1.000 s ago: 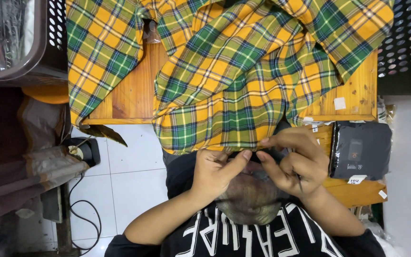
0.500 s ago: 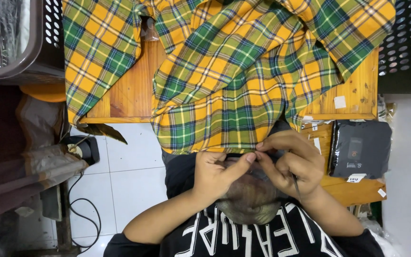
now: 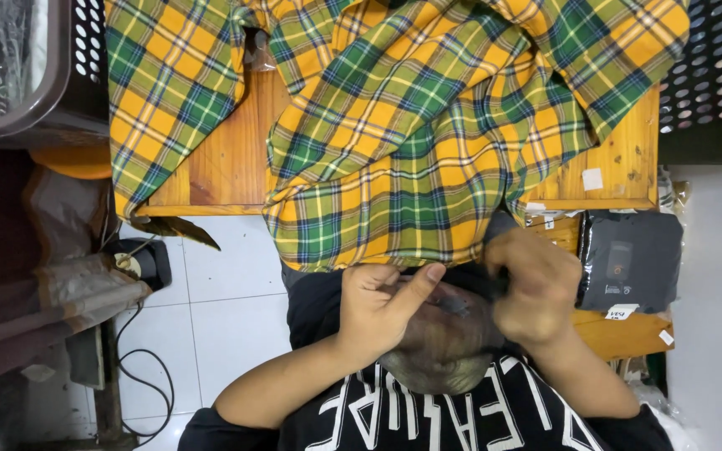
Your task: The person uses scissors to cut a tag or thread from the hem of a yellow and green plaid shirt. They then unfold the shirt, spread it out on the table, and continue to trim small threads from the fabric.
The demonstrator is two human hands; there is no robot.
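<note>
Hands close in on a narrow black strap-like piece (image 3: 466, 282) held at the head, above a black printed T-shirt (image 3: 461, 413).

In the last second the right hand (image 3: 536, 292) has curled from a fingertip pinch into a closed grip on the black piece. The left hand (image 3: 378, 313) has loosened, fingers bent and thumb stretched across to touch it, so the hold now sits mostly with the right. What the piece is cannot be told. Just beyond both hands, a soft yellow-and-green plaid cloth (image 3: 428, 142) lies rumpled over a varnished pale wooden table (image 3: 227, 159) and hangs over its near edge. A flat black plastic-wrapped pouch (image 3: 628, 259) lies just beside the right hand, and glossy white floor tiles (image 3: 227, 309) show by the left forearm.
</note>
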